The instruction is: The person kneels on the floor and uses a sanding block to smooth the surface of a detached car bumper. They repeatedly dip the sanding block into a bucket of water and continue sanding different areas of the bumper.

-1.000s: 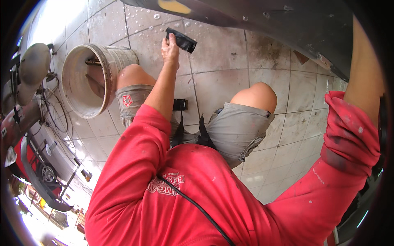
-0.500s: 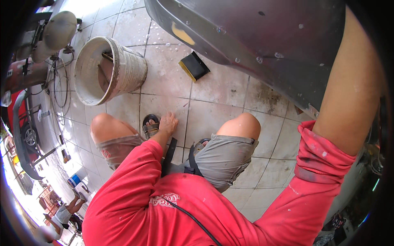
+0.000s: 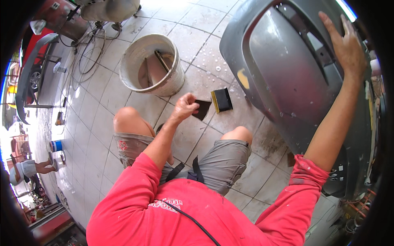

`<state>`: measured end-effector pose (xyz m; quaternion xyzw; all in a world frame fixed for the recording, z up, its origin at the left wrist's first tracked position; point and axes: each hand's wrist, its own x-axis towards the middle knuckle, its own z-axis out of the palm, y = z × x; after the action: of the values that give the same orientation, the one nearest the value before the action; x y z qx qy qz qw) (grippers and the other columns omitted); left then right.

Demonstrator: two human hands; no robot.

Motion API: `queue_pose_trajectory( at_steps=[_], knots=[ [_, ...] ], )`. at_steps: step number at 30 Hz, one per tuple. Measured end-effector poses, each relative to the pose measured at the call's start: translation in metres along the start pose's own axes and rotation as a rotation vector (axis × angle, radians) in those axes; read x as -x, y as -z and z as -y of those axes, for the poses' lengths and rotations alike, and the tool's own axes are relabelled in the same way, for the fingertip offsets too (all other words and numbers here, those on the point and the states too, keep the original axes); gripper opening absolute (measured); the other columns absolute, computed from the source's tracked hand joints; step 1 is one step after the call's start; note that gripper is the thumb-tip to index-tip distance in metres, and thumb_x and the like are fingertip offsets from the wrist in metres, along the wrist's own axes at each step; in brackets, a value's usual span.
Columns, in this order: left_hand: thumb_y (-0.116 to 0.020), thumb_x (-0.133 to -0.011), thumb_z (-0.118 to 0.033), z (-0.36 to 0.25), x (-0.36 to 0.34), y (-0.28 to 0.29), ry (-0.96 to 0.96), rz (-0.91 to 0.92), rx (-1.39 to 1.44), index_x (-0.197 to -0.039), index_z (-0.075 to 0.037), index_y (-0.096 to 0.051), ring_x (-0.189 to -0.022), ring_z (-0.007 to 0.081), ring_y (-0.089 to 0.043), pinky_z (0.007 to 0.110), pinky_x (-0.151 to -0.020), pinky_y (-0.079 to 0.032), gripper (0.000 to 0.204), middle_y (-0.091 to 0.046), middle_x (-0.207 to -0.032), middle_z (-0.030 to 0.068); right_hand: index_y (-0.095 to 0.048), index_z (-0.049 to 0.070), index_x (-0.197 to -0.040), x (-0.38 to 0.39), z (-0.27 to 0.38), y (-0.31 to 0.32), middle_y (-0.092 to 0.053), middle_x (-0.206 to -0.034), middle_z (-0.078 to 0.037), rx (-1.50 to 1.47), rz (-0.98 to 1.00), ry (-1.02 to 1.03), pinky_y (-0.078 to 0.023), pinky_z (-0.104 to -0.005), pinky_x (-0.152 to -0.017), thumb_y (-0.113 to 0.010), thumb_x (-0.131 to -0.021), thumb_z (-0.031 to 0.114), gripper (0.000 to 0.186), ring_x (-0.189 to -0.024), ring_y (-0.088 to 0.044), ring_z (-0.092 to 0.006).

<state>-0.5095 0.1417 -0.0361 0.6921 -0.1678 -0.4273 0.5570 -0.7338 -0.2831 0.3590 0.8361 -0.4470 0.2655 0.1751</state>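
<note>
My left hand is closed in a pinch on a thin dark sheet of sandpaper, held over the tiled floor between my knees and the bucket. My right hand lies with fingers stretched and apart at the far right edge of a grey car bumper. Water drops and a pale yellow patch show on the bumper. Just right of the sandpaper, a black block with a yellow edge sits on the floor.
A worn white bucket stands ahead to the left, with murky liquid and a flat dark-edged piece inside. Cables coil on the floor near a tank-like machine. Another person is at the far left.
My left hand has risen from the floor beside my foot and moved forward, now with the sandpaper in it. My right hand has come into view on the bumper. The view has shifted.
</note>
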Motion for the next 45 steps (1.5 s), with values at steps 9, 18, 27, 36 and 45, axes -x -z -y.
queue_pose_trajectory(
  at_steps=[9, 18, 27, 36, 45],
  knots=[
    [-0.077, -0.091, 0.001, -0.24, 0.006, 0.14, -0.779, -0.459, -0.641, -0.108, -0.003, -0.076, -0.085, 0.0188, -0.072, 0.031, -0.079, -0.057, 0.018, -0.075, -0.092, 0.0089, -0.051, 0.018, -0.161, 0.007, -0.009, -0.007, -0.052, -0.164, -0.01, 0.27, -0.134, 0.008, -0.04, -0.0487, -0.123, -0.046, -0.087, 0.095, 0.107, -0.152, -0.047, -0.0311],
    [-0.083, -0.085, -0.031, -0.095, -0.17, 0.251, -0.145, -0.074, -1.354, -0.123, -0.004, -0.074, -0.124, 0.0387, -0.067, 0.047, -0.107, -0.054, 0.048, -0.074, -0.125, 0.0241, -0.052, 0.013, -0.16, 0.004, -0.003, -0.015, -0.052, -0.164, -0.011, 0.087, -0.071, 0.067, -0.036, -0.0434, -0.126, -0.055, -0.098, 0.078, 0.09, -0.154, -0.045, -0.0307],
    [-0.085, -0.08, -0.034, -0.013, -0.229, 0.207, -0.056, 0.384, -1.577, -0.131, -0.004, -0.071, -0.124, 0.0429, -0.068, 0.049, -0.107, -0.055, 0.061, -0.071, -0.13, 0.0285, -0.065, -0.001, -0.143, 0.027, 0.011, 0.014, -0.065, -0.147, -0.021, 0.047, -0.168, 0.129, -0.045, -0.0427, -0.117, -0.068, -0.098, 0.062, 0.078, -0.14, -0.059, -0.0356],
    [-0.066, -0.089, -0.021, 0.02, -0.263, 0.213, -0.067, 0.421, -1.484, -0.109, 0.006, -0.078, -0.122, 0.0445, -0.069, 0.052, -0.104, -0.054, 0.035, -0.073, -0.119, 0.0319, -0.056, 0.0, -0.148, 0.058, 0.073, -0.011, -0.055, -0.152, -0.022, 0.229, -0.447, -0.217, -0.028, -0.0596, -0.124, -0.047, -0.099, 0.078, 0.093, -0.147, -0.046, -0.0412],
    [-0.077, -0.082, -0.009, -0.091, -0.153, 0.239, -0.074, 0.368, -0.977, -0.109, 0.002, -0.081, -0.09, 0.0264, -0.077, 0.041, -0.087, -0.059, 0.03, -0.081, -0.096, 0.0177, -0.045, -0.004, -0.158, 0.093, -0.048, 0.046, -0.045, -0.164, -0.026, 0.098, -0.448, -0.008, -0.038, -0.0513, -0.124, -0.067, -0.089, 0.079, 0.11, -0.155, -0.041, -0.0409]
  ],
)
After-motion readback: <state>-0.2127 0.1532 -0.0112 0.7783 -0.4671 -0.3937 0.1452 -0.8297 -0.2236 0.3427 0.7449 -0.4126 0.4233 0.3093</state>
